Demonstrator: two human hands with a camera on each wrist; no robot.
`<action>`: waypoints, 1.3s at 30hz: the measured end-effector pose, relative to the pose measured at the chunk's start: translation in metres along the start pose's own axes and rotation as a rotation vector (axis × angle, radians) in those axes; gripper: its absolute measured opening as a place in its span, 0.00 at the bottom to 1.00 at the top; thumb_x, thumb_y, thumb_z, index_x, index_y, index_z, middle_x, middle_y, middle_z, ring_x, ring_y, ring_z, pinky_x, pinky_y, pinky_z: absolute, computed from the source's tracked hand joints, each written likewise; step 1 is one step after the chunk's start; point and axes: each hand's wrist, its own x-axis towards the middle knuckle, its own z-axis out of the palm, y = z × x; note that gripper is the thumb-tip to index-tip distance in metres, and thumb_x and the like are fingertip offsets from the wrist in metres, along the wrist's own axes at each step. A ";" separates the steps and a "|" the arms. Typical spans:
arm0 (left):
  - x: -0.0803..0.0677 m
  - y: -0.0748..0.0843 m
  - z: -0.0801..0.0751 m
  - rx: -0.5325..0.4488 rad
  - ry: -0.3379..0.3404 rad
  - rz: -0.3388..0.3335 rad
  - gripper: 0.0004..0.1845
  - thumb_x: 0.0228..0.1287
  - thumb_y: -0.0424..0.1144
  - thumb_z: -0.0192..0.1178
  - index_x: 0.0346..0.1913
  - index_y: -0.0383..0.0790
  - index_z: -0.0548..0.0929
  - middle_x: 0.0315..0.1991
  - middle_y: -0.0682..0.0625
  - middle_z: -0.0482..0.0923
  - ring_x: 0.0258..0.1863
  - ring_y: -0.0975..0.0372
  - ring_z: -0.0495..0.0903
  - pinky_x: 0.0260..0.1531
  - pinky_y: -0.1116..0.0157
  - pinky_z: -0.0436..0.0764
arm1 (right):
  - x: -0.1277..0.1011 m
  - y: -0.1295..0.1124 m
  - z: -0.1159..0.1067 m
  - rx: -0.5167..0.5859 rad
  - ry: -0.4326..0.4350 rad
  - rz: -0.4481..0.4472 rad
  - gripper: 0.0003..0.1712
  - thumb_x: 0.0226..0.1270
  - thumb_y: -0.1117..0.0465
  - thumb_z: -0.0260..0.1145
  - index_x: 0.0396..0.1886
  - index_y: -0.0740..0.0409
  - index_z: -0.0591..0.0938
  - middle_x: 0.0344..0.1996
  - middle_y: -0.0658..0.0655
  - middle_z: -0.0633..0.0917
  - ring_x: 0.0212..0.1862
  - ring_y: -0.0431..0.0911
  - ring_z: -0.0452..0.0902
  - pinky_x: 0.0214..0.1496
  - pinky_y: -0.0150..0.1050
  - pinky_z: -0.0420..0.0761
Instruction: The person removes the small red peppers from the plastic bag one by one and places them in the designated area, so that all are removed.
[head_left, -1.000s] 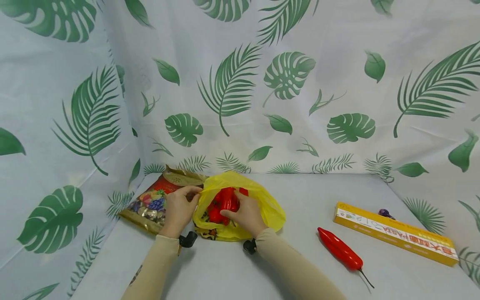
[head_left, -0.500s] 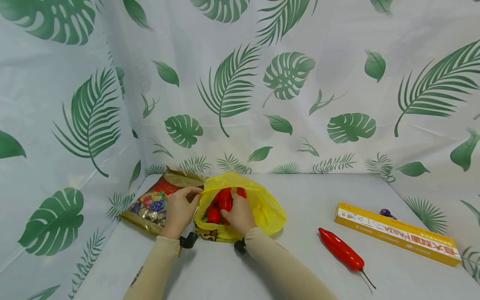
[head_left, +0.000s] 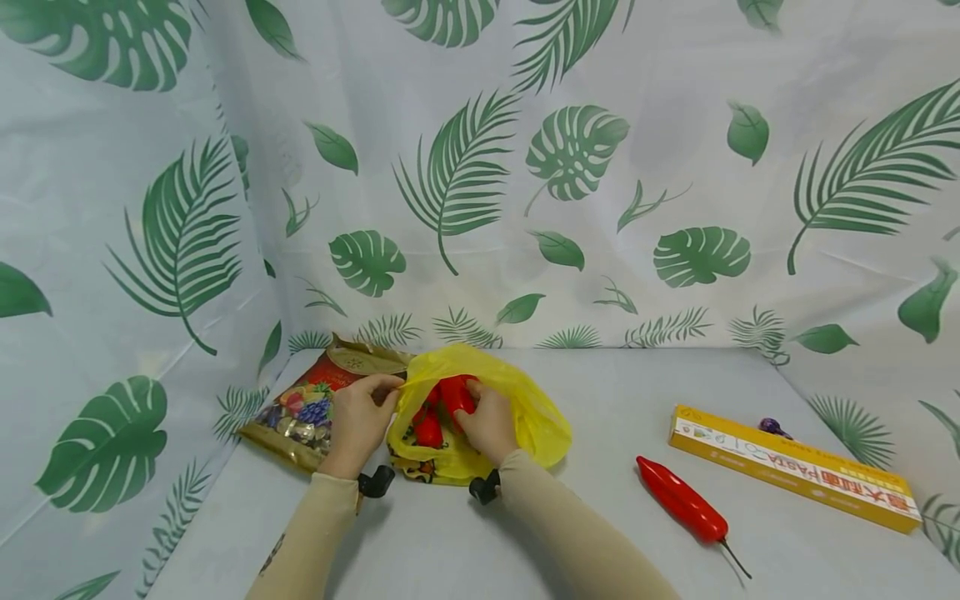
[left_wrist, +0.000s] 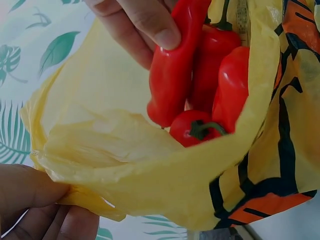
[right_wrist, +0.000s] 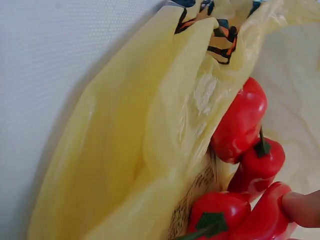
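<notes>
A yellow plastic bag (head_left: 543, 421) with a black-and-orange print lies with its mouth open. My left hand (head_left: 362, 421) pinches its left rim between thumb and fingers, as the left wrist view also shows. My right hand (head_left: 491, 423) reaches into the mouth and grips a long red pepper (left_wrist: 172, 75), thumb and fingers on its upper part. Beside and below it in the bag are several other red peppers (left_wrist: 234, 87), some with green stems. In the right wrist view only a fingertip (right_wrist: 304, 207) shows, against the held pepper (right_wrist: 265, 220).
Behind my left hand lies a gold-and-red packet (head_left: 303, 408) with fruit pictures. A red chili pepper (head_left: 682, 500) rests on the white table (head_left: 615, 383) at right, near a long yellow pasta box (head_left: 795, 467). A small purple thing (head_left: 772, 427) sits behind the box.
My right hand shifted left inside the bag, then slightly back right, and the held pepper has tilted. Another red pepper shows more in the mouth. My left hand stayed on the rim.
</notes>
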 end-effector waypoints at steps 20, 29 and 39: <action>-0.001 0.001 -0.001 -0.008 -0.005 0.008 0.07 0.69 0.33 0.68 0.46 0.39 0.92 0.39 0.43 0.92 0.32 0.55 0.89 0.35 0.56 0.90 | -0.045 0.023 -0.085 -0.018 -0.062 -0.048 0.30 0.65 0.63 0.76 0.67 0.59 0.82 0.57 0.60 0.89 0.56 0.53 0.88 0.57 0.48 0.88; -0.004 0.003 -0.006 0.008 0.000 0.007 0.07 0.68 0.32 0.68 0.46 0.38 0.92 0.38 0.42 0.92 0.33 0.54 0.89 0.34 0.55 0.89 | -0.089 0.047 -0.132 -0.129 -0.050 0.011 0.28 0.62 0.62 0.78 0.63 0.54 0.85 0.54 0.58 0.90 0.51 0.49 0.89 0.50 0.43 0.91; -0.007 0.003 -0.003 0.024 0.007 0.018 0.06 0.68 0.32 0.69 0.45 0.39 0.92 0.38 0.42 0.92 0.32 0.54 0.89 0.32 0.55 0.89 | -0.130 0.077 -0.181 -0.221 -0.025 0.094 0.31 0.59 0.60 0.80 0.64 0.54 0.85 0.53 0.60 0.90 0.50 0.51 0.90 0.50 0.46 0.91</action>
